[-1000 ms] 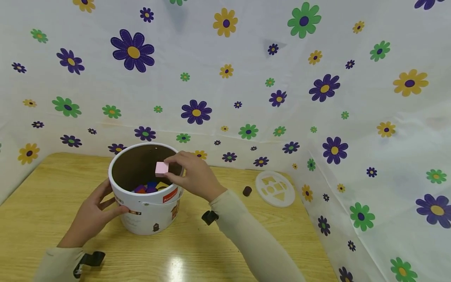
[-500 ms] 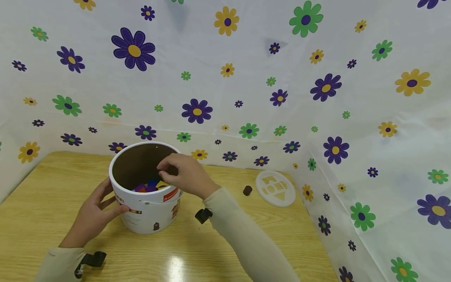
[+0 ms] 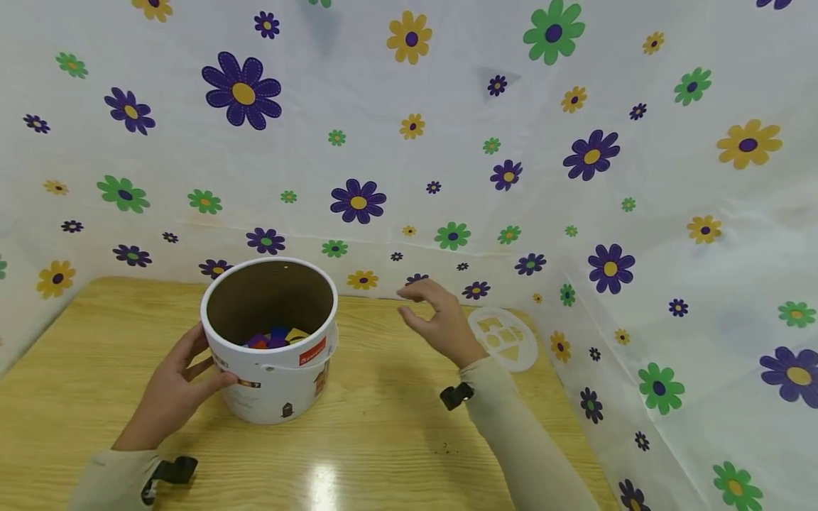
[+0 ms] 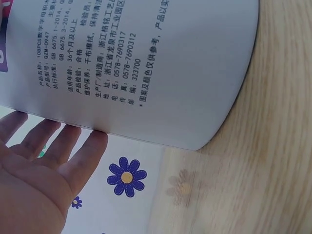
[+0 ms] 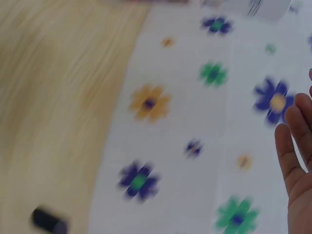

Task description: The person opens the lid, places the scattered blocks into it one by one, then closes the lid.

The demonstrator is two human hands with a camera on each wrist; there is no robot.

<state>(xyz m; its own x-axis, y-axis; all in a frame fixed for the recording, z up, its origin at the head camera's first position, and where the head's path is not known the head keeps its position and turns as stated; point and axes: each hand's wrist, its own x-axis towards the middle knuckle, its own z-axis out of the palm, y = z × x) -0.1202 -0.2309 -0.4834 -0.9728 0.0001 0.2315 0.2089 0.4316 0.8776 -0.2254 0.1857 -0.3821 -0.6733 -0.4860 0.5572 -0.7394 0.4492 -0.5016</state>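
A white bucket (image 3: 271, 387) with a red label stands on the table, with several coloured blocks (image 3: 277, 338) in its bottom. My left hand (image 3: 175, 387) rests against its left side, thumb on the front wall. In the left wrist view, the fingers (image 4: 87, 156) lie nearly straight, tips touching the printed wall. My right hand (image 3: 441, 323) is over the table right of the bucket, fingers loosely bent and apart, holding nothing. In the right wrist view, a dark short cylinder (image 5: 48, 220) lies blurred on the wood; the right hand and wrist hide it in the head view.
A white round plate with cut-out shapes (image 3: 520, 362) lies at the back right, partly behind the right hand. A flowered cloth (image 3: 383, 156) hangs behind the wooden table (image 3: 364, 454) and along its right side.
The pink cube, pinched over the bucket a second ago, is out of my right hand and out of sight. That hand has moved right, away from the bucket. The left hand stays put.
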